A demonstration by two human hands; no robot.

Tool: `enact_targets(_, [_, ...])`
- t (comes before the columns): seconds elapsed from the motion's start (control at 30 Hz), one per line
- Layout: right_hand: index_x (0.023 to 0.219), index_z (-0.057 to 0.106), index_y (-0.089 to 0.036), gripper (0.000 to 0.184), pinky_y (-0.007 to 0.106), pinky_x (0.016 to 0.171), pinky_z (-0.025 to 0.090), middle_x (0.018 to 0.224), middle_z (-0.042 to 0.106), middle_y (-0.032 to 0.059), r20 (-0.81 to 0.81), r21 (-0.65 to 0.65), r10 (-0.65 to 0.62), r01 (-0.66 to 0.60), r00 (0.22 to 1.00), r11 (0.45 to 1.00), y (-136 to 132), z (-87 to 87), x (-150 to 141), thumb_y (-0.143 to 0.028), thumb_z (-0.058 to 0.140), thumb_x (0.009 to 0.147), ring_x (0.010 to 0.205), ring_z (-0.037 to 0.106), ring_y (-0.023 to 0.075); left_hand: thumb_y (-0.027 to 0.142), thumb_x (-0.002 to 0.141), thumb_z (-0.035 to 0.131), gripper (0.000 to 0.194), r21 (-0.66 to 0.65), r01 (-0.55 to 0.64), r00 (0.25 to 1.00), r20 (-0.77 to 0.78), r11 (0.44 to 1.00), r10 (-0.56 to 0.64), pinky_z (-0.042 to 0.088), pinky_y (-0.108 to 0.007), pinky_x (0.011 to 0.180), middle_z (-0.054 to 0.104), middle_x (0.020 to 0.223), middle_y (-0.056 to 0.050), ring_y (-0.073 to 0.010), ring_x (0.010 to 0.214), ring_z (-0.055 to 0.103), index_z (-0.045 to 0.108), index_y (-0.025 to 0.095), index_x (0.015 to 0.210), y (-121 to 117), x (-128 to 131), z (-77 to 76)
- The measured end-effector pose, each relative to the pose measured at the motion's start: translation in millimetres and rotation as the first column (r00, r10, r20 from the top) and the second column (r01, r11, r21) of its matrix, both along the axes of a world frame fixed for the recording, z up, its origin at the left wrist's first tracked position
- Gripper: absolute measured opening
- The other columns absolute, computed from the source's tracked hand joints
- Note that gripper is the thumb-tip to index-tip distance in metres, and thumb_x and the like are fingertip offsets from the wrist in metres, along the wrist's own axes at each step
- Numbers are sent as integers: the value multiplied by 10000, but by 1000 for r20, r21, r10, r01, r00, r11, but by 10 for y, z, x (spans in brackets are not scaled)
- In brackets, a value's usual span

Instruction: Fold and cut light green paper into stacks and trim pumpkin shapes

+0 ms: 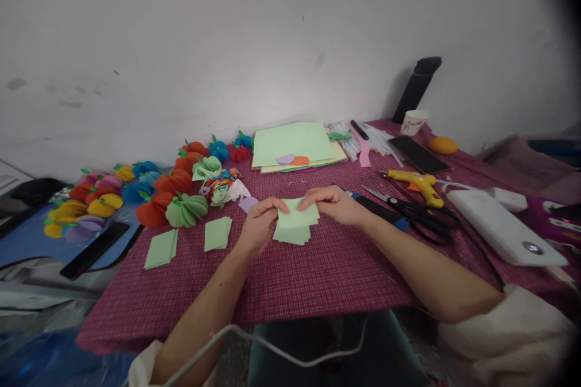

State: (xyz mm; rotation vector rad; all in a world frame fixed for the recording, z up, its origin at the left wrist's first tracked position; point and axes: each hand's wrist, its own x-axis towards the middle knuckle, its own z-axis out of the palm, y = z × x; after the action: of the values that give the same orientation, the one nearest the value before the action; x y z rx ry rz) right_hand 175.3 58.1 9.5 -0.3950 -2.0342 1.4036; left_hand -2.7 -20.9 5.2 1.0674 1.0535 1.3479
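Observation:
Both my hands meet over the middle of the red checked cloth (318, 272). My left hand (258, 224) pinches the left edge of a small light green paper piece (297, 216). My right hand (333, 202) presses its fingers on the top right edge of the same piece. Under it lies a small stack of green paper pieces (293, 234). Two more folded green pieces (218, 233) (161, 249) lie to the left on the cloth.
Several paper fruit decorations (154, 193) line the left side. Sheets of coloured paper (293, 144) lie at the back. To the right are black scissors (415, 210), a yellow glue gun (417, 183), a phone (417, 154), a paper cup (414, 122), and a white box (502, 227).

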Motion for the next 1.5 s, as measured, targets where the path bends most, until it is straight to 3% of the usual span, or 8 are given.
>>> enact_targets(0.43, [825,672,-200,238,240,620,399,806,610,19,36,-9,-10,10,999,1000,-7,14,-2,-152,457,733,683,527,103,164,630,447,161,64,-44,986,-158,997,53,353,-226,589,533,612,-3,-116,594,454,607,168,622,29,-36,-45])
enact_targets(0.7, [878,660,-204,331,223,615,389,858,576,22,78,117,5,-14,997,993,-11,4,0,-58,421,700,708,527,100,146,623,439,141,105,-64,980,-183,992,82,353,-228,564,528,609,-10,-120,597,460,575,155,586,32,-51,-64])
enact_targets(0.8, [891,653,-204,359,221,610,391,870,579,22,100,161,2,-18,995,987,-5,-4,3,-36,414,682,712,527,104,189,642,446,125,109,-66,990,-116,992,79,357,-223,544,505,576,-1,-106,552,448,564,155,626,23,-54,-48])
enact_targets(0.9, [900,649,-190,381,229,629,397,872,583,25,109,195,-15,-7,994,981,-2,-10,6,-18,402,666,728,527,112,276,700,465,127,82,-105,994,-25,991,107,349,-203,496,467,542,31,-83,487,425,537,176,731,33,-37,-29])
enact_targets(1.0, [906,647,-185,406,230,630,396,853,584,26,124,224,-22,-6,992,975,-5,-11,4,-3,388,652,725,527,114,375,727,490,235,37,-135,983,-125,990,138,352,-191,482,505,595,24,-86,519,459,540,179,846,55,-9,-24])
enact_targets(1.17, [918,642,-196,442,207,582,377,865,573,22,144,268,-19,-21,989,963,-13,-23,-6,7,375,630,694,516,100,404,684,556,284,-4,-103,954,-283,995,98,364,-189,504,572,648,-3,-89,561,480,602,136,765,74,14,-49])
enact_targets(1.5, [930,638,-193,431,196,552,356,809,563,15,166,323,0,-55,986,945,-24,-77,-38,-5,394,629,635,486,86,372,626,627,250,-121,-78,969,-244,990,47,362,-197,485,589,601,1,-84,505,489,615,137,708,68,11,-96])
